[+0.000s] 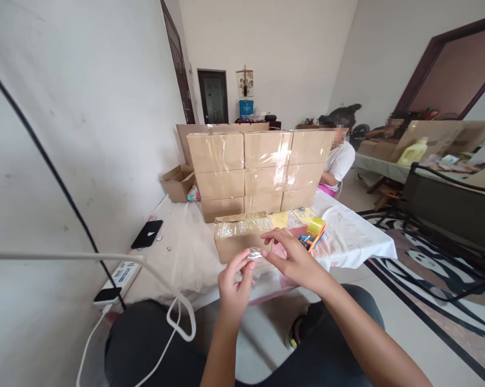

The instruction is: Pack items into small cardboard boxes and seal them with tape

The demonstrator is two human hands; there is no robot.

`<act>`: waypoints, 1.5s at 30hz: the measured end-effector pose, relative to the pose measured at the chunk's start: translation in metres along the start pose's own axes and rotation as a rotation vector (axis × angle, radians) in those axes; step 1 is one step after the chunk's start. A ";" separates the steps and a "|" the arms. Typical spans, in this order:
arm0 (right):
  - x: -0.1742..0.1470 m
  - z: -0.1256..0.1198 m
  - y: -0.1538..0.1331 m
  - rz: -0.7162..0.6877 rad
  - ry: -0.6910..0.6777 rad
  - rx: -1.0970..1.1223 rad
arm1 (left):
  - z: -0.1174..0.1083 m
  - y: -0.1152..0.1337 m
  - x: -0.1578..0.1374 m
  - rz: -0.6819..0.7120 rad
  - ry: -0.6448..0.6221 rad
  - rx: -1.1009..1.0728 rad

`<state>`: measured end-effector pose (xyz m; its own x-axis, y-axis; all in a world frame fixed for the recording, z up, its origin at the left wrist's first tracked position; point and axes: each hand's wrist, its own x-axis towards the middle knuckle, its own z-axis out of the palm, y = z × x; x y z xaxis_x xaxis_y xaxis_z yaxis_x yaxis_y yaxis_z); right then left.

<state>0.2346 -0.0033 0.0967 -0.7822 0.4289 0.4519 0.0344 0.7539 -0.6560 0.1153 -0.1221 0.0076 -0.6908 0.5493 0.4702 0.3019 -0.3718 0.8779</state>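
Covered desk [189, 231], bearing stacked cartons [263, 177]; small shiny piece [255, 252] at the front edge.
Clock read from the piece: stack, 12 o'clock, three columns by three rows showing; single carton [234, 248], taped along the top, 11 o'clock, before the stack; left hand [234, 282], 7 o'clock, nearly closed, piece pinched at its fingertips; right hand [288, 259], 3 o'clock, loosely spread, fingertips at the piece's right end, grip cannot be told; black phone [147, 234], 9 o'clock; yellow tape roll [315, 226], 2 o'clock; piece, between both hands, contents unclear.
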 end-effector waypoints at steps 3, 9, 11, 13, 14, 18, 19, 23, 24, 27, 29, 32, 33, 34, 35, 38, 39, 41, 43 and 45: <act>0.008 0.003 -0.020 -0.015 -0.043 0.041 | -0.011 0.008 0.000 -0.020 0.047 -0.057; 0.019 0.008 -0.059 -0.052 -0.024 0.069 | -0.022 0.023 0.004 -0.037 0.106 -0.181; 0.025 0.009 -0.064 -0.078 -0.015 0.019 | -0.025 0.026 0.008 -0.133 0.053 -0.234; 0.035 0.009 -0.065 -0.102 0.007 -0.025 | -0.030 0.026 0.014 -0.259 -0.063 -0.229; 0.041 0.008 -0.064 -0.112 0.027 -0.037 | -0.034 0.024 0.018 -0.316 -0.128 -0.194; 0.070 0.002 -0.057 -0.087 0.047 -0.018 | -0.055 0.008 0.045 -0.308 -0.192 0.076; 0.078 0.000 -0.053 -0.067 0.030 -0.007 | -0.060 0.004 0.054 -0.250 -0.146 0.129; 0.108 0.002 -0.035 0.011 -0.025 0.036 | -0.073 -0.005 0.098 -0.023 0.055 0.273; 0.115 0.004 -0.030 0.035 -0.043 0.043 | -0.074 -0.007 0.109 0.033 0.064 0.328; 0.132 0.012 -0.014 0.116 -0.091 0.089 | -0.078 -0.020 0.137 0.233 -0.067 0.570; 0.140 0.017 -0.004 0.173 -0.124 0.129 | -0.080 -0.033 0.148 0.291 -0.261 0.726; 0.148 0.026 0.011 0.238 -0.189 0.150 | -0.084 -0.052 0.152 0.218 -0.492 0.852; 0.150 0.029 0.017 0.242 -0.220 0.157 | -0.085 -0.056 0.151 0.190 -0.527 0.861; 0.152 0.032 0.022 0.239 -0.257 0.171 | -0.087 -0.059 0.151 0.174 -0.547 0.857; 0.154 0.036 0.028 0.239 -0.301 0.189 | -0.089 -0.061 0.150 0.167 -0.563 0.844; 0.162 0.048 0.047 0.258 -0.397 0.202 | -0.095 -0.064 0.152 0.184 -0.608 0.782; 0.165 0.053 0.053 0.260 -0.400 0.176 | -0.097 -0.066 0.153 0.208 -0.613 0.762; 0.170 0.062 0.064 0.245 -0.387 0.068 | -0.098 -0.074 0.156 0.290 -0.587 0.728; 0.174 0.071 0.074 0.233 -0.386 -0.064 | -0.095 -0.086 0.160 0.414 -0.501 0.689; 0.175 0.077 0.081 0.243 -0.381 -0.167 | -0.090 -0.099 0.163 0.523 -0.364 0.632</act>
<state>0.0530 0.0947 0.0758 -0.9104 0.4131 0.0235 0.3193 0.7377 -0.5948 -0.0862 -0.0633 -0.0108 -0.1444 0.6685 0.7295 0.8991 -0.2192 0.3789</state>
